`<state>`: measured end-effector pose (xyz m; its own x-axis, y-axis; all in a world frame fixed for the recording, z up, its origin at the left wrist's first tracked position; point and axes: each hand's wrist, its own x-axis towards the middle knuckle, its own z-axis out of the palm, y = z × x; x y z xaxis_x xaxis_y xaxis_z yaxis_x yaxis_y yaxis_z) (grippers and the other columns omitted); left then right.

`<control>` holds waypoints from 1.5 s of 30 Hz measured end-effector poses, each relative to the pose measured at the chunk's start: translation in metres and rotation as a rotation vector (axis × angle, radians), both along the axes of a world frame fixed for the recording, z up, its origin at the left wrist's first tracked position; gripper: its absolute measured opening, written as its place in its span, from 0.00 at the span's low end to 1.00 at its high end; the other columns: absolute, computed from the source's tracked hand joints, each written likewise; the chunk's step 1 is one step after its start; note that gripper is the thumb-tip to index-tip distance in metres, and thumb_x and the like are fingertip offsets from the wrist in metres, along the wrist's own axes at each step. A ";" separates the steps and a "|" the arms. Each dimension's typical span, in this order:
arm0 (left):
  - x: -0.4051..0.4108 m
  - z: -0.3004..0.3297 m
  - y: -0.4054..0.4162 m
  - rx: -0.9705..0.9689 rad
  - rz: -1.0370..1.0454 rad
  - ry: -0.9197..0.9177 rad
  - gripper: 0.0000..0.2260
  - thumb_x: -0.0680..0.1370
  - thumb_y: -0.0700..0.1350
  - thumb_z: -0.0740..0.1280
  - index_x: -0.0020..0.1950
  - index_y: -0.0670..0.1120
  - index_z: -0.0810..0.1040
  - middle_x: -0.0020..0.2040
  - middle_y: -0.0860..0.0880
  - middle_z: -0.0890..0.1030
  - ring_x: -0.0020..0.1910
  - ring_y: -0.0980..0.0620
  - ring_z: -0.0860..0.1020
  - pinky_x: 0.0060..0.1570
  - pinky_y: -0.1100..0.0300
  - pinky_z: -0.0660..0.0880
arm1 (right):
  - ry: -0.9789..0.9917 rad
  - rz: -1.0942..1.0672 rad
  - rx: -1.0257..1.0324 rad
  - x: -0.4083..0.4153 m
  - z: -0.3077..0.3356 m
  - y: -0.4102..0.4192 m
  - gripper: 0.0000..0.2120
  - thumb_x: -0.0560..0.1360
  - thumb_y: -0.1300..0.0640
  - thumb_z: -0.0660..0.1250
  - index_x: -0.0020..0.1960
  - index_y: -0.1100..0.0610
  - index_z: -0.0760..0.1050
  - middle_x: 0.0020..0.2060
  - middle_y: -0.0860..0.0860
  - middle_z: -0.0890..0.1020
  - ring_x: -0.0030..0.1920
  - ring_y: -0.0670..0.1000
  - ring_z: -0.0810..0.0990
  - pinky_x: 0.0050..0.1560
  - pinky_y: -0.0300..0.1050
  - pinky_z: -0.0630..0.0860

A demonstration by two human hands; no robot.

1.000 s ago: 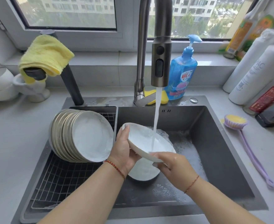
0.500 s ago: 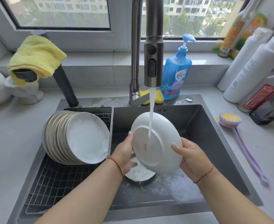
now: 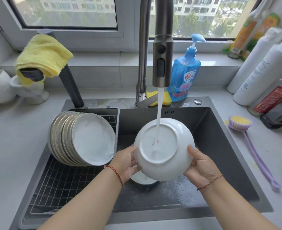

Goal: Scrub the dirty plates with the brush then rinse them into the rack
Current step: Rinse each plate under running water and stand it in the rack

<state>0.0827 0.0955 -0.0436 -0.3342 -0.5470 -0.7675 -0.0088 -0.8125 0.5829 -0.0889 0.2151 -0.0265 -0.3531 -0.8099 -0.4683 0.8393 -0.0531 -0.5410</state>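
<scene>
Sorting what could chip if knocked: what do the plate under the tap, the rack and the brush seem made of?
The plate looks like glazed white ceramic: glossy, with a raised foot ring on its underside. The rack looks like bare metal wire: a thin shiny grid. The brush looks like matte lilac plastic with yellow bristles, probably synthetic. Only the plate seems likely to chip.

Your single head-worn camera looks forward and down from close above the sink, facing the window; both forearms enter from the bottom edge.
</scene>
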 end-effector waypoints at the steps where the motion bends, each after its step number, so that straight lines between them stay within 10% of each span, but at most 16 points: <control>1: 0.002 0.000 0.001 0.006 0.004 -0.004 0.07 0.81 0.42 0.65 0.57 0.43 0.80 0.47 0.43 0.84 0.45 0.48 0.80 0.33 0.57 0.79 | -0.013 -0.007 0.014 0.002 0.001 0.001 0.11 0.70 0.61 0.64 0.40 0.58 0.86 0.44 0.56 0.85 0.42 0.54 0.85 0.37 0.55 0.82; 10: 0.011 -0.001 0.004 -0.019 -0.030 -0.080 0.11 0.81 0.40 0.64 0.63 0.39 0.74 0.45 0.42 0.84 0.43 0.48 0.83 0.35 0.55 0.81 | -0.075 -0.055 0.113 0.010 0.001 0.009 0.12 0.67 0.62 0.71 0.50 0.63 0.80 0.47 0.59 0.85 0.48 0.60 0.84 0.42 0.66 0.78; 13: 0.011 -0.008 0.006 -0.049 -0.093 -0.167 0.16 0.81 0.43 0.65 0.68 0.38 0.71 0.54 0.41 0.78 0.56 0.46 0.77 0.53 0.50 0.78 | 0.179 -0.019 0.176 0.010 0.000 0.013 0.09 0.78 0.62 0.60 0.54 0.59 0.78 0.47 0.56 0.85 0.48 0.57 0.83 0.48 0.60 0.80; 20: 0.010 -0.003 0.008 -0.065 -0.127 -0.170 0.13 0.82 0.43 0.65 0.64 0.40 0.72 0.57 0.41 0.77 0.59 0.45 0.77 0.58 0.47 0.78 | 0.881 0.325 0.408 0.036 -0.002 0.018 0.02 0.73 0.59 0.69 0.44 0.54 0.81 0.35 0.52 0.82 0.35 0.52 0.78 0.31 0.42 0.74; 45: 0.107 0.043 -0.032 -0.561 0.295 -0.185 0.09 0.83 0.41 0.58 0.58 0.44 0.78 0.46 0.44 0.79 0.43 0.49 0.79 0.42 0.58 0.79 | 0.911 0.103 -0.118 0.147 0.073 -0.051 0.07 0.70 0.52 0.69 0.41 0.56 0.80 0.35 0.53 0.82 0.38 0.50 0.78 0.39 0.45 0.75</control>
